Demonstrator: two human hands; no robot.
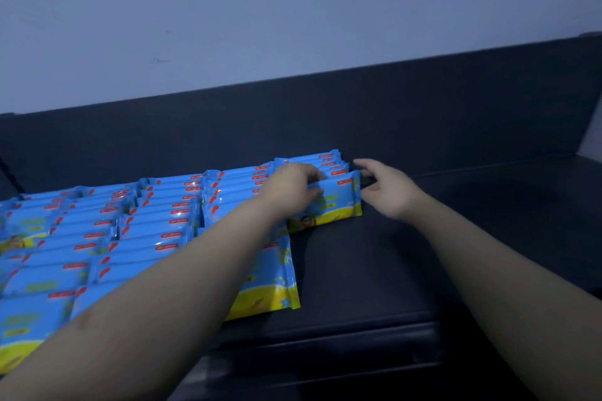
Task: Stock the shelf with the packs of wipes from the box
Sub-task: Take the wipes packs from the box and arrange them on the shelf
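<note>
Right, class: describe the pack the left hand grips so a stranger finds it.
On the dark shelf, blue packs stand in rows at left. Find the rightmost, farthest row; its front pack is it. Unlike its neighbours, a left hand grips it.

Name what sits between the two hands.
Head view: one pack of wipes, front of the rightmost row. The left hand grips its left end; the right hand is open at its right edge.
</note>
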